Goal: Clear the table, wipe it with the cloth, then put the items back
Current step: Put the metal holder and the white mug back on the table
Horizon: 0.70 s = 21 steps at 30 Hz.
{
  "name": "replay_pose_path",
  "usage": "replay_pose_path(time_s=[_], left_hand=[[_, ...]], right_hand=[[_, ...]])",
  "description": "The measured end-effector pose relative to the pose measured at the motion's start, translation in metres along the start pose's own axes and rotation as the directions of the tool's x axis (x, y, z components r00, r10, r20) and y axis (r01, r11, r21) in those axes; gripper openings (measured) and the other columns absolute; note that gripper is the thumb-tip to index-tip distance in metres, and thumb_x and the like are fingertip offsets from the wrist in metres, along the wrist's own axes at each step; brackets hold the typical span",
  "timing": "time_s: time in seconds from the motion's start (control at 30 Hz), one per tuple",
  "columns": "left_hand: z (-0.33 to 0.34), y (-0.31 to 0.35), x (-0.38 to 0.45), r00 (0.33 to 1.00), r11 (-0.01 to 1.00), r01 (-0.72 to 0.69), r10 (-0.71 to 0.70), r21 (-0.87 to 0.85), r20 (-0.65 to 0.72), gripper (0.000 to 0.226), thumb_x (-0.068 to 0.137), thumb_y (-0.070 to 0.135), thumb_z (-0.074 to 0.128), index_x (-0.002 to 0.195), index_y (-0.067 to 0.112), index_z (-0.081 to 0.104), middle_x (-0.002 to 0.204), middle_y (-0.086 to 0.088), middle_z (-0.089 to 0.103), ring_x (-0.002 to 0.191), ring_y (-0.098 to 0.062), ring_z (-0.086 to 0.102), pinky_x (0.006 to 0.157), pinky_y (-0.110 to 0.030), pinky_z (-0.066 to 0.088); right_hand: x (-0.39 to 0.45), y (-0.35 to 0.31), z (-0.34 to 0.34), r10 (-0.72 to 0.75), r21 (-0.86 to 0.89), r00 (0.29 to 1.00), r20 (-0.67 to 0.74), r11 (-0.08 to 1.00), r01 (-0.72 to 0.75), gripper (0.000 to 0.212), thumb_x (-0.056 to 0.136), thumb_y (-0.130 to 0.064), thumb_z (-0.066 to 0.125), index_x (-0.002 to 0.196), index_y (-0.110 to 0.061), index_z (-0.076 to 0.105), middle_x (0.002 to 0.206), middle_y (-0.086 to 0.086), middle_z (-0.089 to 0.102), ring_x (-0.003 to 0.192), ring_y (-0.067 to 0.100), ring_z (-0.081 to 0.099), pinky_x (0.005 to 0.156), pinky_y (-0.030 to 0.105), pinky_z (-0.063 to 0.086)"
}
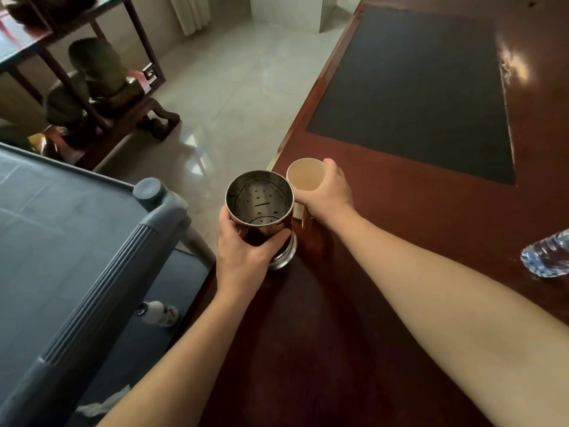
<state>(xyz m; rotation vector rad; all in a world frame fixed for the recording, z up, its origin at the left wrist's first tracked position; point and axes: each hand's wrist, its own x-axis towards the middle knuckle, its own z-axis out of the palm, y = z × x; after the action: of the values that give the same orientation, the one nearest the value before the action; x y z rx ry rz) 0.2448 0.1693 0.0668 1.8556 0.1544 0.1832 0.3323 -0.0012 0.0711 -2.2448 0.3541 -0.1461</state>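
A shiny steel canister with a perforated insert stands at the left edge of the dark red wooden table. My left hand is wrapped around its near side. Right beside it, touching or nearly so, is a pale paper cup, and my right hand grips it from the right. A white cloth lies crumpled on the lower shelf of the grey cart, partly hidden by my left arm.
A grey plastic cart stands to the left of the table; a small white bottle lies on its lower shelf. A black mat covers the far table. A clear water bottle lies at the right edge. Wooden shelving with figures stands far left.
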Motion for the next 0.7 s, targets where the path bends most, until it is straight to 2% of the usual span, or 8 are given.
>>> replay_pose_path(time_s=[0.17, 0.33, 0.57, 0.7], left_hand=[[0.013, 0.008, 0.001, 0.999, 0.999, -0.039, 0.038, -0.019, -0.008, 0.08, 0.055, 0.045, 0.088, 0.123, 0.044, 0.045, 0.12, 0.018, 0.058, 0.115, -0.003, 0.056, 0.098, -0.042, 0.048], [0.045, 0.024, 0.003, 0.997, 0.995, -0.067, 0.07, -0.071, 0.034, 0.086, 0.053, 0.045, 0.089, 0.127, 0.038, 0.045, 0.123, 0.014, 0.059, 0.117, -0.006, 0.056, 0.1, -0.042, 0.048], [0.106, 0.048, -0.005, 0.982, 0.987, -0.123, 0.136, -0.104, 0.133, 0.087, 0.05, 0.051, 0.088, 0.126, 0.044, 0.045, 0.124, 0.016, 0.056, 0.119, -0.008, 0.055, 0.099, -0.041, 0.049], [0.145, 0.064, -0.015, 0.964, 0.982, -0.141, 0.165, -0.128, 0.206, 0.089, 0.05, 0.051, 0.088, 0.128, 0.04, 0.045, 0.125, 0.017, 0.054, 0.119, -0.008, 0.054, 0.099, -0.041, 0.049]], right_hand=[[-0.006, 0.01, -0.025, 0.011, 0.04, 0.998, -0.061, 0.999, -0.008, 0.099, 0.058, -0.05, 0.082, 0.14, -0.015, 0.037, 0.138, 0.006, 0.047, 0.123, 0.024, 0.047, 0.096, 0.034, 0.041], [-0.015, 0.032, -0.069, 0.03, 0.042, 0.989, -0.148, 0.999, -0.024, 0.096, 0.058, -0.051, 0.083, 0.137, -0.016, 0.04, 0.135, 0.003, 0.048, 0.121, 0.022, 0.047, 0.091, 0.029, 0.038], [-0.035, 0.087, -0.141, 0.141, 0.05, 0.952, -0.272, 0.99, -0.132, 0.092, 0.057, -0.049, 0.083, 0.134, -0.02, 0.041, 0.133, 0.001, 0.049, 0.118, 0.02, 0.048, 0.087, 0.025, 0.033], [-0.042, 0.118, -0.178, 0.212, 0.051, 0.921, -0.328, 0.977, -0.207, 0.096, 0.057, -0.051, 0.083, 0.136, -0.021, 0.038, 0.135, 0.001, 0.047, 0.119, 0.02, 0.048, 0.085, 0.025, 0.032]])
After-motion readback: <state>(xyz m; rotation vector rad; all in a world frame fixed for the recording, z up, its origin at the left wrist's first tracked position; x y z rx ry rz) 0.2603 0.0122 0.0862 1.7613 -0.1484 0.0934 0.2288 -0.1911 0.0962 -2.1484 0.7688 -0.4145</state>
